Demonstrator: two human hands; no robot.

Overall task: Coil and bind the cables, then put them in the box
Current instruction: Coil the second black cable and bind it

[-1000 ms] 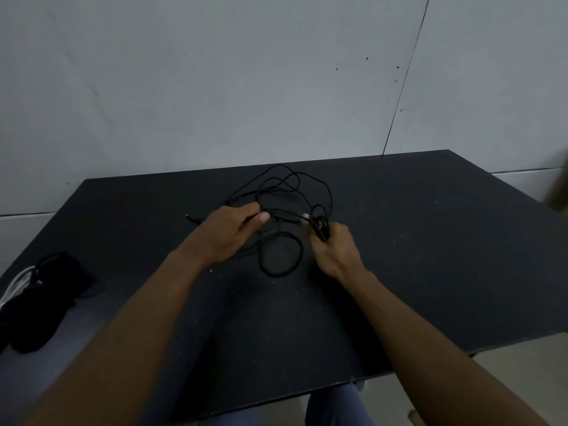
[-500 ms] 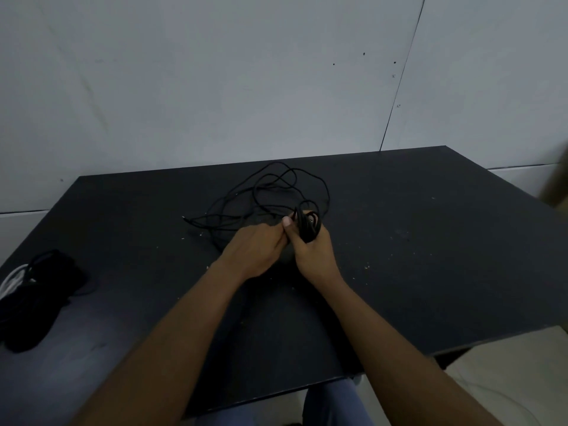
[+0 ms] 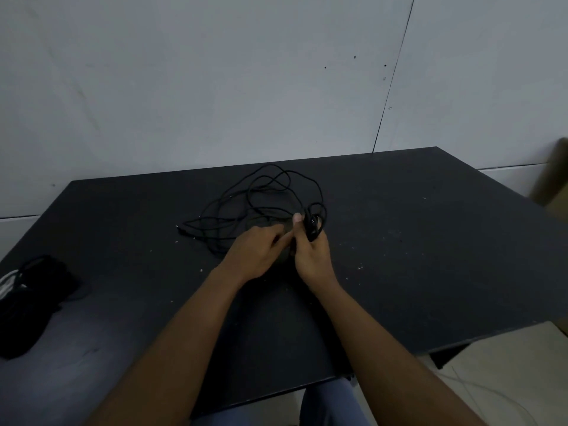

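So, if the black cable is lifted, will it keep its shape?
Probably not. The black cable looks floppy, since it lies in loose, irregular loops on the table. It looks thin, so it is likely light. Its turns gripped in the right hand may spring open if released, as nothing visibly binds them.

A black tabletop (image 3: 430, 256) carries a loose black cable (image 3: 215, 223) tangled at its middle toward the far edge, a dark cable bundle (image 3: 27, 302) at the left, and scattered pale specks (image 3: 359, 267).

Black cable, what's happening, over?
Right hand grips small coil of black cable. Left hand beside it, grip unclear. Rest lies loose on table. Nothing in the way.
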